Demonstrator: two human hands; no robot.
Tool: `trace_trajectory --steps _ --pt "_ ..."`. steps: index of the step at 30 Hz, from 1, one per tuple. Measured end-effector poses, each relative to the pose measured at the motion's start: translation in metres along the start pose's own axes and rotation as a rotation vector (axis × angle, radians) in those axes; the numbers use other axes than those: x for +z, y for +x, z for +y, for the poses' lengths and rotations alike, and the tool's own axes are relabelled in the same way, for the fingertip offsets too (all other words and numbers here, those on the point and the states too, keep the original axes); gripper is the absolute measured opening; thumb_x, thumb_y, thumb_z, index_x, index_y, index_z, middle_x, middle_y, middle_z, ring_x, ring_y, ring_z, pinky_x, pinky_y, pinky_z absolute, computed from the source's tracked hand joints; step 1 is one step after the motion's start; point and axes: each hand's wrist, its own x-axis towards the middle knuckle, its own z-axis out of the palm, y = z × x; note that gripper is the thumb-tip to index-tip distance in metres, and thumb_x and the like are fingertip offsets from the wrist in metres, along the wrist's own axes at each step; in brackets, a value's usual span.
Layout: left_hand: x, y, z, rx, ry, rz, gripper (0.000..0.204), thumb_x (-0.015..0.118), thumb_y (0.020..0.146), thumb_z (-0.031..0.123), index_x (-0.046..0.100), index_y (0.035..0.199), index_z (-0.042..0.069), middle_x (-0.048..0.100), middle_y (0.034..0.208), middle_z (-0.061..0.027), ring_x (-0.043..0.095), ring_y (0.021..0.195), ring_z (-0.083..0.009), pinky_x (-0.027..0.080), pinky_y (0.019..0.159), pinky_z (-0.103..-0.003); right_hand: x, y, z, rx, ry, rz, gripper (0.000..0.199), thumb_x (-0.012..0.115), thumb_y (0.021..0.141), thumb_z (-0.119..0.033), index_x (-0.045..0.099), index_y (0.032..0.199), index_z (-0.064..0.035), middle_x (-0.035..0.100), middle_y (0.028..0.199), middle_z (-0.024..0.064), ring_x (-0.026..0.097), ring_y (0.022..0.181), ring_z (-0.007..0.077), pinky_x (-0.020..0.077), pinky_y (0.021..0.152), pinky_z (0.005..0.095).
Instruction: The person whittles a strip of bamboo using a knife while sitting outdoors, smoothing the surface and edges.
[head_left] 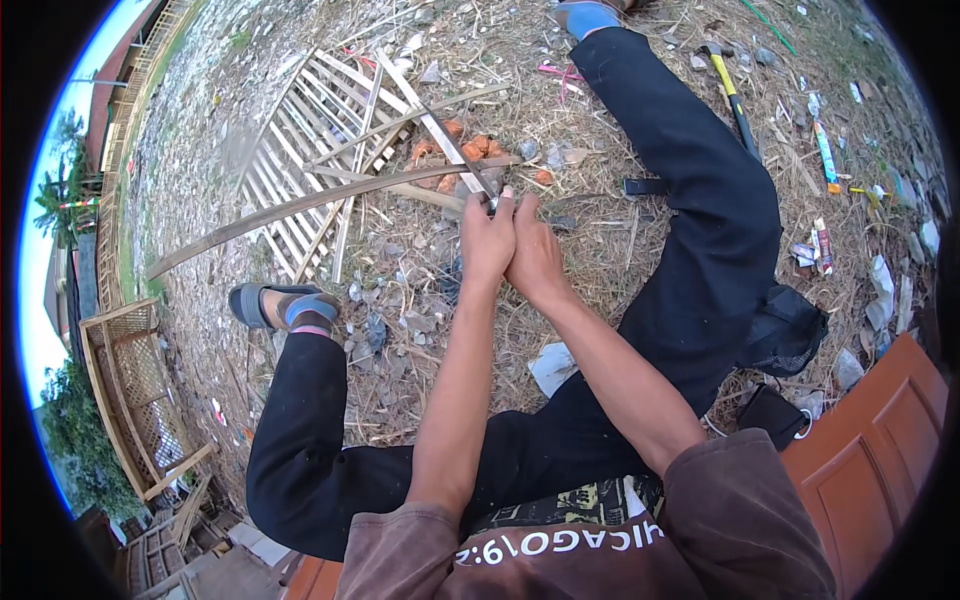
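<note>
Brown shirt [740, 520], blade [452, 143] beyond grip [487, 240]

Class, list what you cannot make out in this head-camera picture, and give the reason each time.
Head view: near end of the blade-like strip, covered by the left hand and right hand.
Head view: rest of the right foot, cut off by the top edge.
Head view: rest of the brown panelled door, behind the sleeve and past the dark fisheye rim.
</note>
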Motion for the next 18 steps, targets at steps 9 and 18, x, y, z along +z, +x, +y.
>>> trace_trajectory --steps 9,18 --pt "0.009 -0.002 0.020 0.109 0.310 0.059 0.033 0.050 0.097 0.027 0.056 0.108 -0.004 0.066 0.095 -0.0286 0.062 0.090 -0.0479 0.047 0.078 -0.051 -0.006 0.005 0.003 -0.014 0.160 -0.019 0.048 0.060 0.090 -0.028 0.027 0.110 0.0004 0.064 0.089 0.0329 0.064 0.085 0.0500 0.0496 0.072 0.0536" --pt "-0.005 0.007 0.017 0.300 0.419 0.100 0.028 0.040 0.102 0.023 0.049 0.108 -0.003 0.062 0.090 -0.0319 0.059 0.089 -0.0512 0.041 0.074 -0.057 -0.120 -0.014 -0.027 -0.317 0.115 -0.113 0.047 0.075 0.079 -0.016 0.054 0.117 0.0028 0.064 0.090 0.0125 0.065 0.085 0.0261 0.0511 0.076 0.0371"
